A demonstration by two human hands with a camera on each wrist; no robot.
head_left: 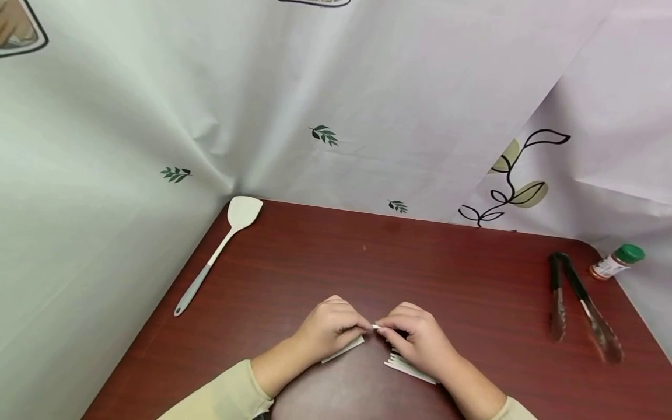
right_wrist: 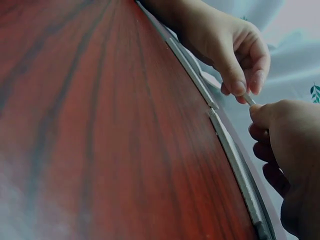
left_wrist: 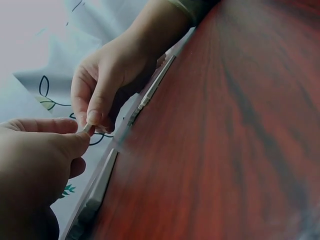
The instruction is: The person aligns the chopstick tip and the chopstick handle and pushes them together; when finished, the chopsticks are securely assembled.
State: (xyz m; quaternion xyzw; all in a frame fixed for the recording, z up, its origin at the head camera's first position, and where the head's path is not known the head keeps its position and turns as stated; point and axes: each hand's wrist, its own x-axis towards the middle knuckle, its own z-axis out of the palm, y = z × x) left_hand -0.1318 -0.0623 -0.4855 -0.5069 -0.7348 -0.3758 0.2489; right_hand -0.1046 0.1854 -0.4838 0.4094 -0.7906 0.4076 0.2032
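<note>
Between my two hands is a short thin white stick [head_left: 375,326], its ends hidden by fingers. My left hand [head_left: 334,328] pinches one end between thumb and forefinger, and my right hand [head_left: 415,335] pinches the other. Both wrist views show the stick [right_wrist: 249,99] held above the tabletop. Under the left hand lies a pale stick [head_left: 343,350] on the table. Several similar white sticks [head_left: 410,370] lie side by side under the right hand, partly covered by it. What the sticks are made of, I cannot tell.
On the dark red wooden table [head_left: 315,251], a white spatula [head_left: 220,248] with a grey handle lies at the left edge. Black-handled metal tongs [head_left: 583,303] lie spread at the right, near a green-capped seasoning jar [head_left: 616,262]. A pale patterned cloth [head_left: 367,116] hangs behind.
</note>
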